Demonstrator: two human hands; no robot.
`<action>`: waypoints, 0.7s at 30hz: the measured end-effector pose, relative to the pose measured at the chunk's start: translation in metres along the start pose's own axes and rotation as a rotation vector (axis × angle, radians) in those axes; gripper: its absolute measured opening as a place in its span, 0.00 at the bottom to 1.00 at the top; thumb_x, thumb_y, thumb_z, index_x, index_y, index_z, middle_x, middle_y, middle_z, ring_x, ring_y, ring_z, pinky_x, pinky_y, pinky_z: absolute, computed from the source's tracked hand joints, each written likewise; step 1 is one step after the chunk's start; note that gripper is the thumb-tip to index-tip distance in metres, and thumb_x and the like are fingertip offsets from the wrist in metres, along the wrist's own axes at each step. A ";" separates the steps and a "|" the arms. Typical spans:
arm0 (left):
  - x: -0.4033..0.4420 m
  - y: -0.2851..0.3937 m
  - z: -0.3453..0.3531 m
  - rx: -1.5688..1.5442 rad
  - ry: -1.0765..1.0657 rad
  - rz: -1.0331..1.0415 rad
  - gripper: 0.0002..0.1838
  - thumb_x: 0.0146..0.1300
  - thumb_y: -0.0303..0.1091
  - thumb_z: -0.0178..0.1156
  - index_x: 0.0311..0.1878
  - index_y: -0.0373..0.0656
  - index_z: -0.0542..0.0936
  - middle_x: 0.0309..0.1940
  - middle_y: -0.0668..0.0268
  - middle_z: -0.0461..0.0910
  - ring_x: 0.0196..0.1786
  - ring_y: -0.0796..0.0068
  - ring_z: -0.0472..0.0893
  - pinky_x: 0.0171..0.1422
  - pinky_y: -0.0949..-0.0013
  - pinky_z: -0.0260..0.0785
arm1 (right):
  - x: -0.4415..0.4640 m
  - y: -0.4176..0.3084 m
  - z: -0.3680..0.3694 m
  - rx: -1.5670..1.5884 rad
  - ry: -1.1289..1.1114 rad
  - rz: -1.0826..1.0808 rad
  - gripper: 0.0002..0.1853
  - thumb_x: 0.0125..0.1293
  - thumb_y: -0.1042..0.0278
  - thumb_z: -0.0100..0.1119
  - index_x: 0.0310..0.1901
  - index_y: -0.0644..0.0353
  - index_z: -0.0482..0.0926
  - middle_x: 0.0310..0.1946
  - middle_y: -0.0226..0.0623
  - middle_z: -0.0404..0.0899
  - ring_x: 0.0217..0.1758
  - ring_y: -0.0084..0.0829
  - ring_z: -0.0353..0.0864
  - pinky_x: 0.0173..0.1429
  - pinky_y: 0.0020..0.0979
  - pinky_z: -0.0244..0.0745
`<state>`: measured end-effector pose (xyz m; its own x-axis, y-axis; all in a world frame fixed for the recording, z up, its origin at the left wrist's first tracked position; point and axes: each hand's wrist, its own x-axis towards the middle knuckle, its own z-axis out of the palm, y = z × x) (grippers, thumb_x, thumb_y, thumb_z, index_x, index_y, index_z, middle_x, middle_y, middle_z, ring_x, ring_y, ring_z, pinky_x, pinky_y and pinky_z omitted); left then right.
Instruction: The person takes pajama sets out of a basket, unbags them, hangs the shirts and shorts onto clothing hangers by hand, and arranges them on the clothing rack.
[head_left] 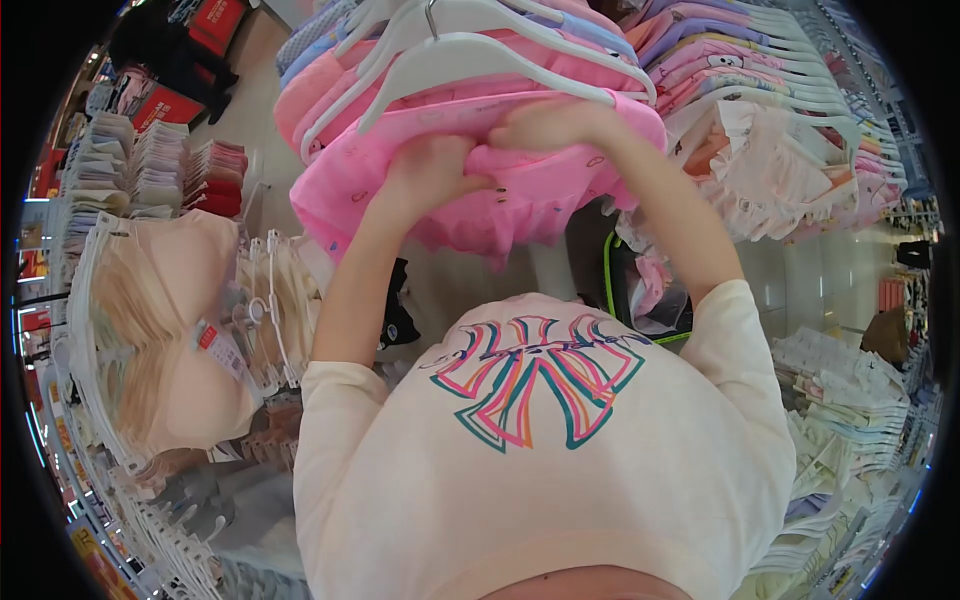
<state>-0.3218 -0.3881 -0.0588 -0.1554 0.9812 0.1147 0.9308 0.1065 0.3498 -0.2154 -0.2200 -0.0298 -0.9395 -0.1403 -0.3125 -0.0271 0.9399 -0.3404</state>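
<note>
A bright pink garment [340,190] with a small scattered print hangs in front of me from a white hanger [480,58]; its lower part is bunched and I cannot tell its exact kind. My left hand [432,172] is closed on the cloth at its middle, thumb pointing right, the fingers a little blurred. Just right of it and higher, my right hand [550,126] grips the same garment below the hanger bar with curled fingers. Some fingertips are hidden in the folds.
More pink and blue clothes on hangers stand behind the garment. Racks hold children's prints [740,60] and a ruffled garment [760,160] on the right, beige bras [180,330] on the left. A green-edged black basket [612,275] is below my right arm. A person [170,45] stands far left.
</note>
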 end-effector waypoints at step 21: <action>0.029 -0.019 -0.003 0.059 -0.419 -0.128 0.33 0.38 0.59 0.68 0.42 0.42 0.81 0.36 0.53 0.81 0.39 0.60 0.81 0.44 0.62 0.72 | 0.024 0.012 0.025 0.183 0.213 -0.045 0.21 0.64 0.50 0.46 0.50 0.55 0.77 0.47 0.43 0.77 0.52 0.38 0.75 0.56 0.36 0.68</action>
<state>-0.3445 -0.3625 -0.0589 -0.1340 0.9388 -0.3175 0.9319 0.2283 0.2820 -0.2299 -0.2204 -0.0636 -0.9899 -0.0939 -0.1065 -0.0267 0.8599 -0.5098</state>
